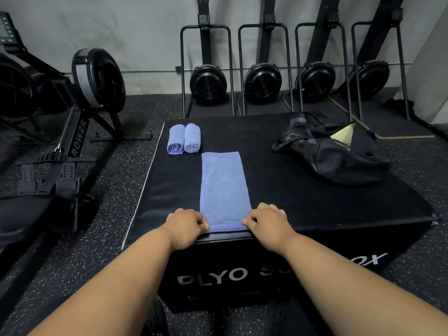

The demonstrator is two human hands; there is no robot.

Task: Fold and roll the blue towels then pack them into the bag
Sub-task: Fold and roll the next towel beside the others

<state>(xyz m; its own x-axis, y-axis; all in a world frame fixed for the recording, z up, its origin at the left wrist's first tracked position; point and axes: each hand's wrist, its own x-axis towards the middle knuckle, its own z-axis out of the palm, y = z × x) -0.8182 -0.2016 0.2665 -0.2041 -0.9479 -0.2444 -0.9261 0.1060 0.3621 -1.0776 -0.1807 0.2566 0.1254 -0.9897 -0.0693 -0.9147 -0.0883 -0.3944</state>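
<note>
Blue towels are sitting on a black plyo box [303, 190] serving as the bench: two rolled towels [184, 139] at ten o'clock, one folded strip [223, 187] running down the centre. Left hand [185, 225] and right hand [268, 220] are pinching its near corners at six o'clock. Soft, light cloth, likely rolling best from this edge. Black bag [339, 154] is lying open at two o'clock.

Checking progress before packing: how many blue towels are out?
3: two rolled towels side by side at the box's far left, one folded strip at the near edge. The bag may hide more.
</note>
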